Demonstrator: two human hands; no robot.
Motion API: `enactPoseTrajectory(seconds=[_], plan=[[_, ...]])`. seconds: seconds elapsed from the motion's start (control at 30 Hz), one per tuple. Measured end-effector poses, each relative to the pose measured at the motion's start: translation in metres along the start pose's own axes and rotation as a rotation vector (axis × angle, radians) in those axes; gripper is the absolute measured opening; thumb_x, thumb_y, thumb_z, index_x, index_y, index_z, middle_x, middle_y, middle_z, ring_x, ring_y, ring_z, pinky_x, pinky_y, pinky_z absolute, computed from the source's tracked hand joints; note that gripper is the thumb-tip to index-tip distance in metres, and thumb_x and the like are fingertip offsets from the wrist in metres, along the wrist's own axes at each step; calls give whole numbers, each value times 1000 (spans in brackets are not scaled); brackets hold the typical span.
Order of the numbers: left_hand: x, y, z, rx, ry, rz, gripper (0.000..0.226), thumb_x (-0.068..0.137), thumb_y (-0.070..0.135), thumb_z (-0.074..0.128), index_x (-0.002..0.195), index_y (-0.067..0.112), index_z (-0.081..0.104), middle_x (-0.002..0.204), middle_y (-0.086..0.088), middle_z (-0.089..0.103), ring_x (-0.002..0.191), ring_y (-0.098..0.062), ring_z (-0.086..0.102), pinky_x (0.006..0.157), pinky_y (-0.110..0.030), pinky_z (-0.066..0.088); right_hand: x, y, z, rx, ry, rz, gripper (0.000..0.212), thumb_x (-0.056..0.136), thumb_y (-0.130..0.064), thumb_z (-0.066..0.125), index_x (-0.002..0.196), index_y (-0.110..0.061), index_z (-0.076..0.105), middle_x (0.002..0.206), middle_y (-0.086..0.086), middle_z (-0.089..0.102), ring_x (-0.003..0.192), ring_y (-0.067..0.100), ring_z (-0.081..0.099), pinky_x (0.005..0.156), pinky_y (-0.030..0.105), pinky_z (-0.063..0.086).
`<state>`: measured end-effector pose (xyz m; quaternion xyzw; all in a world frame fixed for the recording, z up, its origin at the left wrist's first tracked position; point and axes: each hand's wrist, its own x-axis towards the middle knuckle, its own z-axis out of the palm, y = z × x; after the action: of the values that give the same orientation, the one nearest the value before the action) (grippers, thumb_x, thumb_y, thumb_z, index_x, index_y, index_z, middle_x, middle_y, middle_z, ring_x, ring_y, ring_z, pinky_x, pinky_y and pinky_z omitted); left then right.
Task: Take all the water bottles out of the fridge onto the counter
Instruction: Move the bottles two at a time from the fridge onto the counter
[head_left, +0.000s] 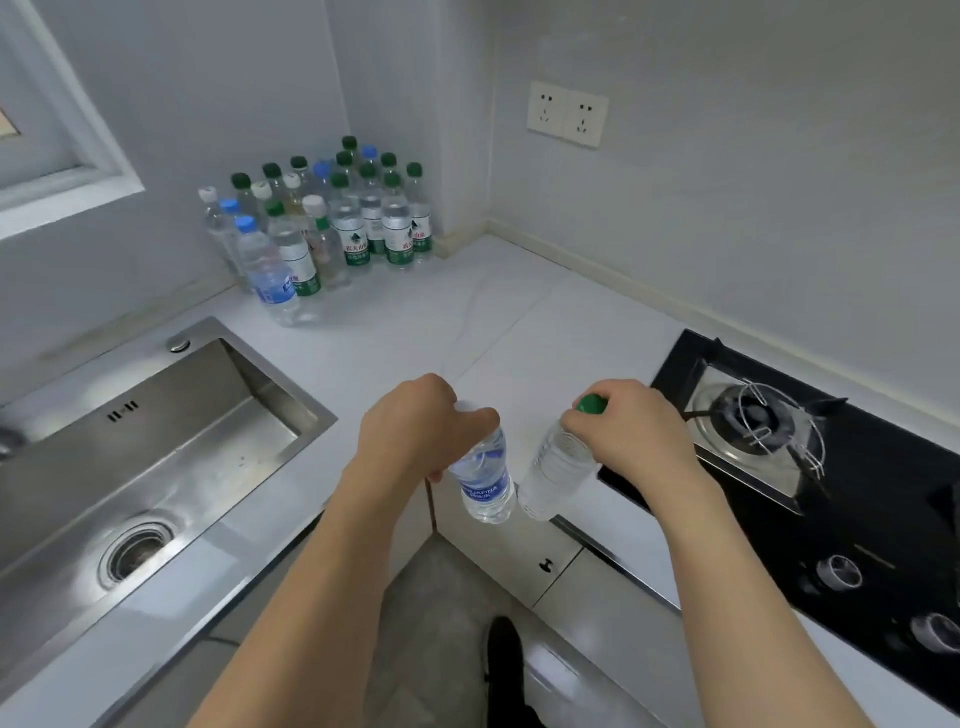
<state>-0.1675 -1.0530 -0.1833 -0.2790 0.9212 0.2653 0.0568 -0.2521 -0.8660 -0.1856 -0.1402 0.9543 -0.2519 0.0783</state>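
Observation:
My left hand (415, 423) grips the top of a clear water bottle with a blue label (485, 480); its cap is hidden under my fingers. My right hand (631, 428) grips the neck of a clear, green-capped water bottle (556, 470). Both bottles hang side by side, bottoms tilted toward me, above the front edge of the white counter (467, 322). Several water bottles (332, 228) with green, blue and white caps stand clustered in the far corner of the counter. The fridge is out of view.
A steel sink (150, 467) is set into the counter on the left. A black gas hob (810, 467) with a burner lies on the right. Two wall sockets (567, 113) sit above the counter. A window frame (67, 150) is at far left. Cabinet fronts (524, 556) and grey floor (431, 613) lie below.

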Motion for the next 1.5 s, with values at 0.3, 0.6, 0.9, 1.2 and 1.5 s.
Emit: enactPoseTrajectory(seconds=[0.3, 0.6, 0.9, 1.2, 1.5], plan=[[88, 43, -16, 52, -4, -58, 40, 74, 46, 53, 73, 8, 62, 53, -5, 68, 47, -19, 66, 60, -25, 52, 110, 1, -10, 68, -67, -51, 19, 77, -37, 63, 84, -19, 67, 78, -3, 67, 71, 17, 63, 66, 29, 51], [150, 95, -17, 70, -18, -36, 37, 77, 45, 51, 76, 9, 64, 55, -4, 69, 55, -19, 71, 66, -32, 58, 183, 24, -24, 67, -47, -18, 23, 77, -35, 64, 87, -15, 67, 82, 1, 68, 76, 21, 64, 70, 33, 53], [197, 109, -14, 135, -90, -30, 37, 81, 45, 51, 78, 11, 65, 56, -4, 69, 53, -16, 70, 68, -30, 57, 226, 28, -16, 101, -77, 6, 21, 76, -37, 64, 85, -18, 66, 79, -2, 66, 74, 19, 62, 70, 34, 54], [263, 87, -39, 121, -101, -39, 35, 78, 43, 51, 76, 10, 62, 55, -3, 69, 52, -18, 68, 63, -27, 53, 284, -11, 2, 55, -94, 6, 19, 72, -32, 63, 76, -13, 61, 70, 2, 63, 62, 21, 55, 56, 28, 42], [338, 29, -91, 161, -26, -61, 34, 79, 47, 51, 76, 14, 58, 57, -1, 69, 54, -14, 69, 70, -31, 58, 360, -97, 36, 35, -150, -96, 20, 72, -31, 63, 83, -14, 65, 78, 3, 67, 76, 24, 65, 64, 33, 52]])
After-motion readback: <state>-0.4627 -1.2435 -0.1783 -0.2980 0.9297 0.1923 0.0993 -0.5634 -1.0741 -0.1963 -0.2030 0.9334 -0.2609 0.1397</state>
